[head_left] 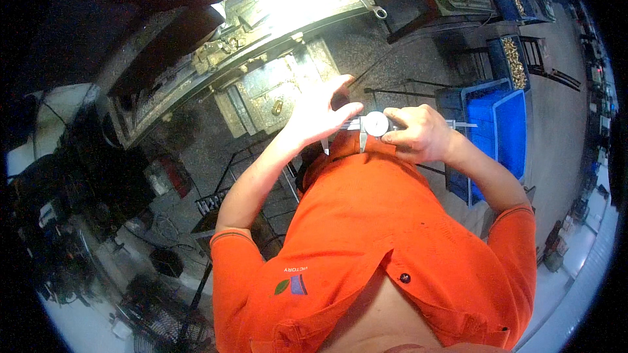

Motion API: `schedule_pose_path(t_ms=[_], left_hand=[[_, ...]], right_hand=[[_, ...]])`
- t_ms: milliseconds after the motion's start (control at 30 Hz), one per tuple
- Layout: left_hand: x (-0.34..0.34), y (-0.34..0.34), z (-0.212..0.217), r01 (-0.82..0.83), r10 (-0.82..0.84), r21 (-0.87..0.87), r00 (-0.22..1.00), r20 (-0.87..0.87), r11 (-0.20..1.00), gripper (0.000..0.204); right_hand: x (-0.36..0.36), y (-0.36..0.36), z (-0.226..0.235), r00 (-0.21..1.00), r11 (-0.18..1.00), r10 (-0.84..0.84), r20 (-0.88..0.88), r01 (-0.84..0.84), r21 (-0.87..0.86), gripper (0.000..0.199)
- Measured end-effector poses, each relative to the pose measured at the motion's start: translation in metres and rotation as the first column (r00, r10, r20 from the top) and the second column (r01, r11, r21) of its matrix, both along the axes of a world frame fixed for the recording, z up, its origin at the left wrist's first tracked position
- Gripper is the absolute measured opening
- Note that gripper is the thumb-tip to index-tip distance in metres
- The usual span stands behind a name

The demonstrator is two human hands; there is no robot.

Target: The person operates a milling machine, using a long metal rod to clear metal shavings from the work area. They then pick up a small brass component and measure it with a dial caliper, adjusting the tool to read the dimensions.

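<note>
A dial caliper [376, 124] with a round white dial is held level in front of my orange shirt. My right hand [422, 134] wraps its sliding body, and the end of the beam sticks out past that hand. At the other end, my left hand [320, 110] is around the fixed-jaw side, thumb along the beam; strong glare washes out its fingers. Both long jaws point down toward the shirt, well apart, and I see no part between their tips. Whether my left fingers also hold something small cannot be made out.
Beyond my left hand, a brass-coloured part [278, 107] lies on a metal tray [255, 91] beside a brightly lit machine bed [248, 52]. Blue crates [500, 131] stand at the right, near a bin of small brass-coloured pieces [514, 62]. Wire racks and a fan are at the lower left.
</note>
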State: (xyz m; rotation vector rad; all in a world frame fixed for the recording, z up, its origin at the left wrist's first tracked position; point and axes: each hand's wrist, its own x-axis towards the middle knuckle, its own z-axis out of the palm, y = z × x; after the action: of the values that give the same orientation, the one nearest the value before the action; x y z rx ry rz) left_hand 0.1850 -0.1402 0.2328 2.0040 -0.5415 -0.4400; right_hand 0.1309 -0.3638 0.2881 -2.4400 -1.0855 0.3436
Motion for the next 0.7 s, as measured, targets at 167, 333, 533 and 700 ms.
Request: schedule_pose_path(t_ms=[167,333,533,700], left_hand=[[0.008,0.005,-0.012,-0.105,0.079,0.131,0.979,0.188,0.986,0.047],[0.019,0.023,-0.017,-0.35,0.245,-0.3,0.91,-0.336,0.888,0.029],[0.003,0.037,-0.015,-0.333,0.061,-0.463,0.858,-0.51,0.822,0.037],[-0.013,0.034,-0.014,-0.316,-0.025,-0.45,0.796,-0.605,0.835,0.038]], right_hand=[[-0.001,0.001,0.0,1.0,1.0,0.014,0.009,-0.014,0.006,0.031],[-0.001,-0.004,0.001,1.0,1.0,-0.018,0.014,0.018,0.004,0.03],[-0.001,-0.003,-0.001,0.998,1.0,-0.025,0.049,0.025,0.004,0.028],[0.001,-0.001,0.0,0.999,1.0,-0.022,0.041,0.022,-0.006,0.027]])
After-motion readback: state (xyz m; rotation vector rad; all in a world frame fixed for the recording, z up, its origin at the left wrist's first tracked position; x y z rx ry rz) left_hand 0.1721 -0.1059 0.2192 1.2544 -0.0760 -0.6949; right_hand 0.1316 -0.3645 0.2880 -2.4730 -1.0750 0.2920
